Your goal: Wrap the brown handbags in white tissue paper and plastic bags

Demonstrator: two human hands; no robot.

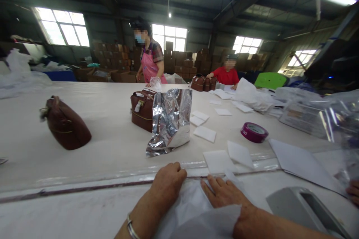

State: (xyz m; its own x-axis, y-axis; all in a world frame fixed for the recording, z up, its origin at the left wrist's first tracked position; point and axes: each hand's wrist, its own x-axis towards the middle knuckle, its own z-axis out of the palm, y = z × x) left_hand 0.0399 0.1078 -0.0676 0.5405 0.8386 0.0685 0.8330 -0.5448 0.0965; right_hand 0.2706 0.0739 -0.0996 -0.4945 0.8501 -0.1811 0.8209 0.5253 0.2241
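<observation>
A thin white translucent sheet [193, 205] lies crumpled on the near table between my two hands. My left hand [168, 180], with a bangle at the wrist, is closed at the sheet's left edge, fingers curled down around it. My right hand [226, 193] presses on the sheet's right side with its fingers stretched out and apart. Just beyond my hands stands a crinkled silver foil bag [172, 123]. Behind it, partly covered, is a brown handbag [141, 114] with a white-wrapped tag. Another brown handbag [68, 127] leans on the table at the left.
A purple tape roll [254, 132] and several white pads [218, 161] lie to the right. Nearer are white sheets [305, 162] and a grey plastic object [294, 209]. Clear plastic and another person's hand [353, 192] show at the right edge. Two people stand across the table.
</observation>
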